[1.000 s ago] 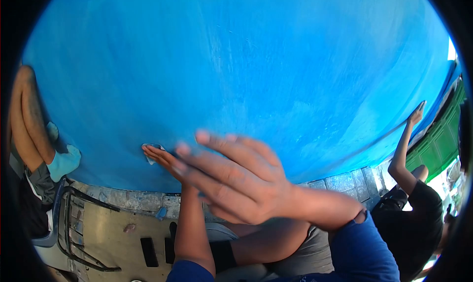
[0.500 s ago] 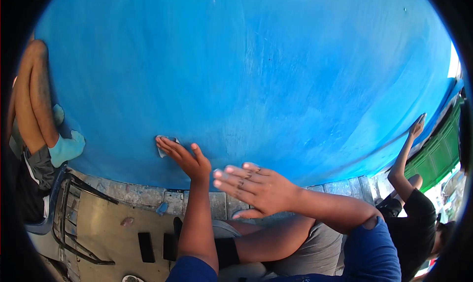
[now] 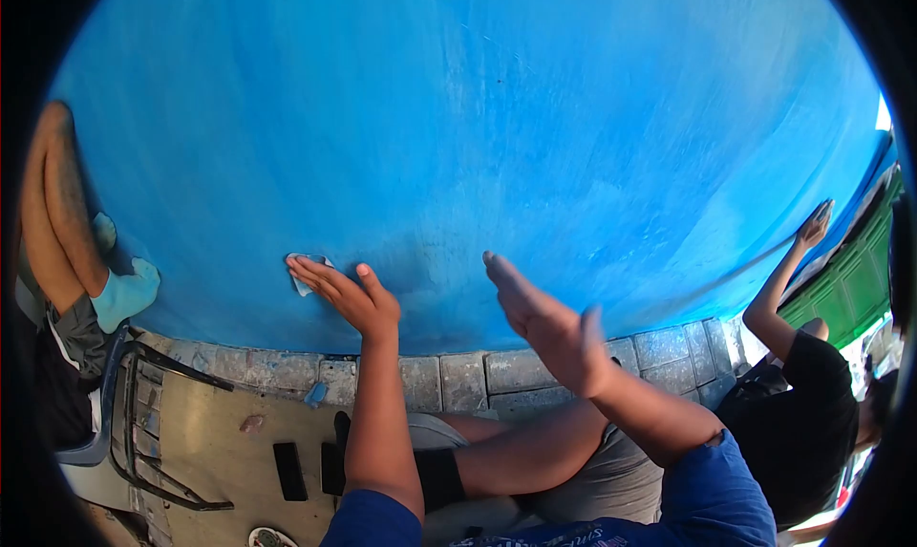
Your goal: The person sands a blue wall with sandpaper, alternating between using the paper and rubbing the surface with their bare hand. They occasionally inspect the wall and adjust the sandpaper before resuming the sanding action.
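Observation:
My left hand [image 3: 342,294] lies with straight fingers on a small pale grey sheet [image 3: 326,261] that looks like sandpaper, pressing it against the lower part of a large blue painted surface [image 3: 458,146]. Most of the sheet is hidden under the fingers. To the right, my right hand [image 3: 549,322] is raised in front of the same surface, slightly blurred. Its fingers are stretched out, the thumb stands apart, and nothing shows in it. Streaks and paler scuffs run over the blue paint between and above my hands.
On the right a person in black [image 3: 798,423] reaches a hand [image 3: 815,225] to the surface. At left are another person's legs and blue socks [image 3: 126,294], beside a metal-framed chair [image 3: 124,432]. Below lie paving blocks [image 3: 458,380], a board [image 3: 205,432] and a dark phone [image 3: 290,471].
My right hand has swung up and right, turning its fingers upward towards the blue surface. My left hand and the sheet have shifted slightly left and up in view.

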Motion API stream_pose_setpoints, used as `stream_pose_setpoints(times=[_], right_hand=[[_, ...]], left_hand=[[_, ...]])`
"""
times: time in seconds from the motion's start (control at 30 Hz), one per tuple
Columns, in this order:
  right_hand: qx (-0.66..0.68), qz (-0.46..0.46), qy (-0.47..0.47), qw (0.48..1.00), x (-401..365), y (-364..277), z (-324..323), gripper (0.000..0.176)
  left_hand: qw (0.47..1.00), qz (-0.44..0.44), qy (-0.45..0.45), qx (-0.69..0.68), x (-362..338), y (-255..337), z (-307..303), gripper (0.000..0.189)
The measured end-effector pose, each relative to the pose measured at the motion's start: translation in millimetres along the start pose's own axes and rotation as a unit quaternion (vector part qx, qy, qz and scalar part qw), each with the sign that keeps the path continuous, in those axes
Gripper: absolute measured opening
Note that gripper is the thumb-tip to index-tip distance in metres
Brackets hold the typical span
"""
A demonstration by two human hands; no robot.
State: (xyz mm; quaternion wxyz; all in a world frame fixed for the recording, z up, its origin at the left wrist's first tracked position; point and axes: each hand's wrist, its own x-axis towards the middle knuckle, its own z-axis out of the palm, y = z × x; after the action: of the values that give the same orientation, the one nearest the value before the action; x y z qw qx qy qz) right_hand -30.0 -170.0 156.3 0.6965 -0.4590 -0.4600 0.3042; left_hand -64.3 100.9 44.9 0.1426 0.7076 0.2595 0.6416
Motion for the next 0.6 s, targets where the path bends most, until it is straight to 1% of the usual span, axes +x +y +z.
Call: stream_pose_setpoints(times=[0.03,0.07,0.1,0.13,0.17,0.2,0.23,0.27,0.3,0.37,0.4,0.47,0.6], right_hand=[[0.005,0.002,0.005,1.0,1,-6,2,0.106],[0.225,0.016,0.036,0.974,3,-16,3,0.109],[0.434,0.026,0.067,0.898,5,-25,4,0.112],[0.471,0.019,0.081,0.878,7,-30,3,0.11],[0.476,0.018,0.097,0.874,8,-33,2,0.11],[0.495,0.007,0.09,0.864,9,-34,1,0.11],[0.513,-0.004,0.083,0.855,8,-33,0,0.11],[0.521,-0.021,0.06,0.851,8,-29,-3,0.101],[0.524,-0.02,0.07,0.849,8,-27,-3,0.101],[0.532,-0.023,0.048,0.845,8,-26,-3,0.102],[0.536,-0.022,0.052,0.842,7,-25,-3,0.102],[0.53,-0.023,0.041,0.847,8,-23,-4,0.103],[0.525,-0.024,0.041,0.85,8,-21,-7,0.102]], left_hand=[[1.0,0.0,0.0,0.001,1,-1,0,0.082],[1.0,0.0,-0.002,0.001,0,-2,-1,0.082],[1.0,0.001,-0.015,0.003,0,-2,-2,0.082],[1.0,0.004,-0.008,0.008,1,-2,-1,0.083],[1.0,0.006,-0.003,0.012,2,-2,0,0.083],[1.0,0.005,-0.023,0.009,1,-2,0,0.083],[1.0,0.0,-0.021,0.004,2,-1,-1,0.084],[1.0,-0.005,-0.015,0.0,2,0,0,0.084],[1.0,-0.007,-0.026,0.0,2,1,0,0.084],[1.0,-0.003,-0.013,-0.005,2,2,0,0.085],[1.0,-0.003,-0.019,-0.002,1,1,-1,0.085],[1.0,0.004,-0.018,0.022,2,-1,-1,0.085],[1.0,0.003,-0.012,0.016,0,0,-1,0.085]])
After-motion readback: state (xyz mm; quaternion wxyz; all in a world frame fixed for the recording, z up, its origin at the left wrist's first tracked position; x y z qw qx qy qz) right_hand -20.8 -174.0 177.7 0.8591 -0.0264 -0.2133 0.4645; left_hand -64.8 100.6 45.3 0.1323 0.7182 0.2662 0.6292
